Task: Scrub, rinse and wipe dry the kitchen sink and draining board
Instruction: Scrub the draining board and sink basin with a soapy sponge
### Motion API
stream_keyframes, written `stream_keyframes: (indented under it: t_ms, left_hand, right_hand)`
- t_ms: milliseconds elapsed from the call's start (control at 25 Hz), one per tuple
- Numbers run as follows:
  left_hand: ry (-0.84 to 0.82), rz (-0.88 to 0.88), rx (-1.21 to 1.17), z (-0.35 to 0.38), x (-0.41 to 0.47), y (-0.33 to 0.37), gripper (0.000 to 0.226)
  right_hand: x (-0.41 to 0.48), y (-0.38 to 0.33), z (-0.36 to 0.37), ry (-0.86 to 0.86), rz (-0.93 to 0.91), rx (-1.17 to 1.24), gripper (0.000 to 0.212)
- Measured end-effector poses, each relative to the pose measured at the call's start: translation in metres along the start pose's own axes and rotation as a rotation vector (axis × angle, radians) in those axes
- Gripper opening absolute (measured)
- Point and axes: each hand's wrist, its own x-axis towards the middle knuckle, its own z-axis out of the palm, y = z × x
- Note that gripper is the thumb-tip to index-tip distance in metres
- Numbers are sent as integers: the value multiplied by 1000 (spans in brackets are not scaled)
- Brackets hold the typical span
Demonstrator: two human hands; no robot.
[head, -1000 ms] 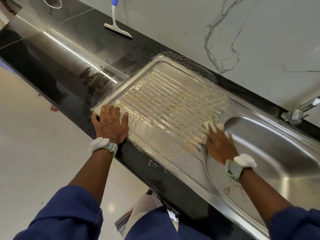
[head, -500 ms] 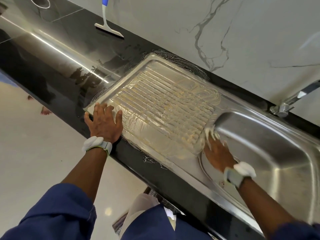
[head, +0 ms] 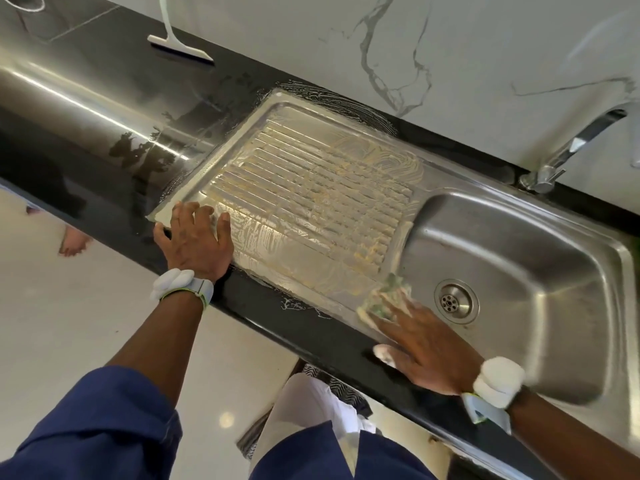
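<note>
Left hand: my left hand (head: 195, 242) lies palm down on the near left corner of the draining board (head: 311, 188), its heel over the edge of the tabletop (head: 104, 140).
Left fingers: my fingers (head: 188, 211) are straight and a little apart, holding nothing.
Right hand: my right hand (head: 426, 355) presses a scrub sponge (head: 381, 301) onto the sink's front rim, where the board meets the basin.
Right fingers: these fingers (head: 394, 318) are straight and spread, with the tips on the sponge and not curled round it. My thumb sticks out sideways with foam on it.
Sponge: green and yellow, soapy and blurred, just beside the basin's near left corner.
Draining board: ribbed steel covered in streaks of yellowish lather, left of the basin.
Sink basin (head: 519, 258): bare steel, with the drain (head: 456, 302) near my right fingertips.
Tap (head: 571, 147): chrome, behind the basin by the marble wall (head: 294, 39).
Tabletop: glossy black, with foam smears around the board's rim.
Squeegee (head: 180, 46): white, standing at the back, well apart from the board.
Wrists: a white band (head: 180, 284) on each.
</note>
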Motion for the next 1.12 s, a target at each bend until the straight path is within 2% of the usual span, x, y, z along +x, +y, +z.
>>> stream_keyframes:
  t_ms: [80,240,400,480,560,680,800,920,960,1040,1120]
  left_hand:
    - [3,7,-6,-1,-2,2,47]
    - [26,36,-16,-2,-3,-1,43]
    - [11,68,-34,-2,-1,1,41]
    - [18,87,-33,-1,-1,1,41]
    - [19,133,-32,-2,-2,3,43]
    - [-27,124,-70,-9,-3,5,49]
    - [-18,289,-128,-18,-19,4,42]
    - [-97,498,-214,-25,-50,38,39]
    - [-129,552,-257,-28,-60,58,40]
    - [-194,663,-349,-33,-88,104,41]
    - [-236,723,-395,-36,-114,143,43]
  right_hand:
    - [34,-26,0,38,-24,63,72]
    - [75,-72,15,94,125,159,72]
    - [5,-65,23,165,296,23,67]
    - [-29,-54,24,176,469,6,61]
    - [-18,-65,24,182,608,44,61]
    - [61,-108,21,210,526,197,66]
    - [82,-135,19,227,617,238,64]
    - [13,-122,45,252,655,60,56]
    - [-17,-112,54,261,709,-5,56]
    - [-83,-82,70,291,983,-31,57]
    - [-129,-55,73,237,1259,22,58]
